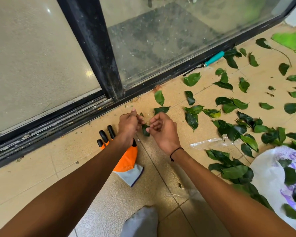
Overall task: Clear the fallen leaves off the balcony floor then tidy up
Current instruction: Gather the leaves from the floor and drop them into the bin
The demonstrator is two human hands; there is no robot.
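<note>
Directly ahead I see a sliding glass door (161, 40) in a dark frame, its track running along the tan tiled balcony floor (41, 168). Fallen leaves (232, 127) lie scattered over the floor to my right, thickest beside a white bag (270, 171) at the right edge that has leaves on it. An orange glove (126, 159) with black fingertips lies flat on the tiles under my left forearm. A teal-handled tool (213, 58) rests against the door track. My left hand (127, 125) and right hand (162, 130) meet close above the floor, fingers curled, both pinching one small dark leaf (145, 130) between them.
</note>
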